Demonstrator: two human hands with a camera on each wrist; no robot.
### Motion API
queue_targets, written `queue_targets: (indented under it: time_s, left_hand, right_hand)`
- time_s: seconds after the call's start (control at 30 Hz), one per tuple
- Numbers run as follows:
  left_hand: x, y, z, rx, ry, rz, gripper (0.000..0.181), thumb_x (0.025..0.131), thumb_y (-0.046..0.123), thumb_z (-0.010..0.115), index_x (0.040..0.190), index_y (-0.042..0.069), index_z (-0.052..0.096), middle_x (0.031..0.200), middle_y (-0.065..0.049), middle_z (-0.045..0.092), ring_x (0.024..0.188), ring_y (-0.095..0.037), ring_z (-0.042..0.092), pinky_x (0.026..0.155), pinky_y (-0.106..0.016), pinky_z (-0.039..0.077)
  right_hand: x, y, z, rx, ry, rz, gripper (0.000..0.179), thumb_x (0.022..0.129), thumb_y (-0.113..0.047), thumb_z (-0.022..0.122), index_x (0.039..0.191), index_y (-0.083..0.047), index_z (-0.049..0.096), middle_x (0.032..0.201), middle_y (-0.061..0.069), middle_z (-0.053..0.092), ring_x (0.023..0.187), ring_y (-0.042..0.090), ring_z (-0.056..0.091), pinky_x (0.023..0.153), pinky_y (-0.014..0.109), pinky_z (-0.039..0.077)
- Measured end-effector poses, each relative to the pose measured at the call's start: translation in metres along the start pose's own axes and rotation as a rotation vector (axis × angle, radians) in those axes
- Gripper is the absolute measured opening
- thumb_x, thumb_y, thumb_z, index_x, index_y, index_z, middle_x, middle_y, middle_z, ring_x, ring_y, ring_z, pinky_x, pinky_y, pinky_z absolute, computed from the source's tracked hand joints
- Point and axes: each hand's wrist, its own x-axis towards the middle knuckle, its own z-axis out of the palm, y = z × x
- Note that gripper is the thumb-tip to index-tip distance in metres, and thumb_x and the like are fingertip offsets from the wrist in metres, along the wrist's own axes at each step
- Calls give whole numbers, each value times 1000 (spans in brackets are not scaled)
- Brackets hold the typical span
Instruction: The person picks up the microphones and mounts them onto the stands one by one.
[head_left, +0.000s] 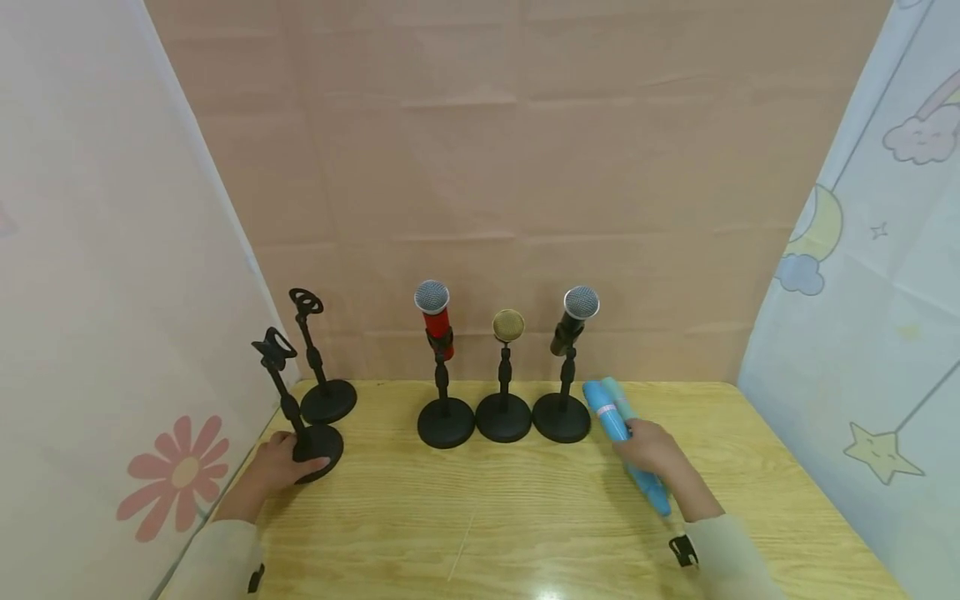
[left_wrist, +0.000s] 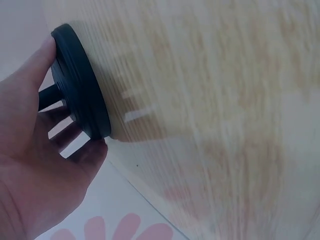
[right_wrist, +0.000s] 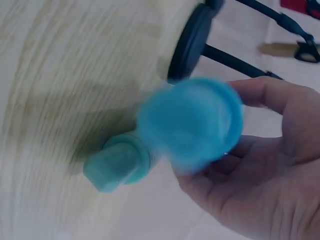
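Note:
At the table's left side my left hand [head_left: 276, 465] grips the round base of a black microphone stand [head_left: 321, 446], whose clip holds no microphone. In the left wrist view thumb and fingers hold the edge of the base [left_wrist: 82, 82]. My right hand [head_left: 654, 448] has its fingers round a long light-blue tube [head_left: 609, 415] with a pale band and a narrowed near end. Close beside it lies a teal tube [head_left: 617, 395], partly hidden by the hand. The right wrist view shows the blue tube's blurred round end [right_wrist: 192, 122] and the teal tube's faceted tip [right_wrist: 112, 167].
Another bare black stand [head_left: 328, 402] is just behind the gripped one. Along the back stand a red microphone [head_left: 436, 321], a small gold microphone [head_left: 508, 325] and a black microphone [head_left: 573, 321], each on a stand. Cloth walls border the wooden table [head_left: 480, 508].

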Motion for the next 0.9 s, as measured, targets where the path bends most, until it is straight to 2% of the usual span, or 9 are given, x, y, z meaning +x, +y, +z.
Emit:
queue_targets:
  time_s: [0.13,0.27,0.37,0.47,0.57,0.7,0.8,0.9]
  left_hand:
    - [-1,2,3,9,-8,14,103,87,59,72,135,-27,41,136,-45,37,125,-67,34,101,-73,37]
    - [-4,4,5,12,-20,55,101,88,59,71,136,-25,42,138,-43,37,125,-67,34,101,-74,36]
    - [-7,4,6,5,-19,91,97,88,56,73,137,-23,44,141,-43,38,125,-67,35,102,-74,34]
    - [-9,6,7,20,-7,121,93,88,55,73,136,-21,48,140,-43,41,123,-66,39,102,-73,34]
    - [-11,7,9,23,-8,136,91,88,53,73,135,-21,49,140,-42,44,123,-64,40,102,-72,36]
    - [-15,10,13,17,-19,142,90,88,55,73,135,-19,51,141,-40,44,123,-62,41,101,-70,39]
    - [-17,15,14,13,-39,157,90,87,57,73,135,-18,52,140,-36,45,124,-60,42,99,-70,41]
    - [-18,21,14,-5,-71,180,87,87,56,74,135,-14,55,137,-30,48,124,-55,46,99,-68,43]
  right_hand:
    - [-4,4,-5,240,-11,8,63,98,-21,55,143,17,35,125,35,55,93,35,63,73,45,55]
    - [-5,6,-5,528,-37,5,67,100,-17,52,149,15,19,130,35,43,96,33,63,79,46,57]
    - [-3,4,-5,660,-40,-17,71,99,-11,51,150,13,7,127,33,44,95,30,65,83,45,57]
    - [-1,0,-5,717,-15,-19,73,96,-9,53,149,9,7,116,26,52,87,26,64,80,41,54]
    - [0,-2,-4,742,1,-24,63,98,-11,54,146,6,17,101,16,55,79,23,60,77,40,52]
    - [0,-4,-3,753,21,-28,43,105,-29,57,128,2,39,88,8,55,72,19,58,74,40,54]
    - [-2,-6,-3,762,41,-30,44,102,-41,60,116,-2,45,81,6,57,69,19,60,72,40,56]
    - [-4,-9,-3,768,64,-42,46,101,-43,62,113,-1,47,79,6,59,69,20,63,72,41,58]
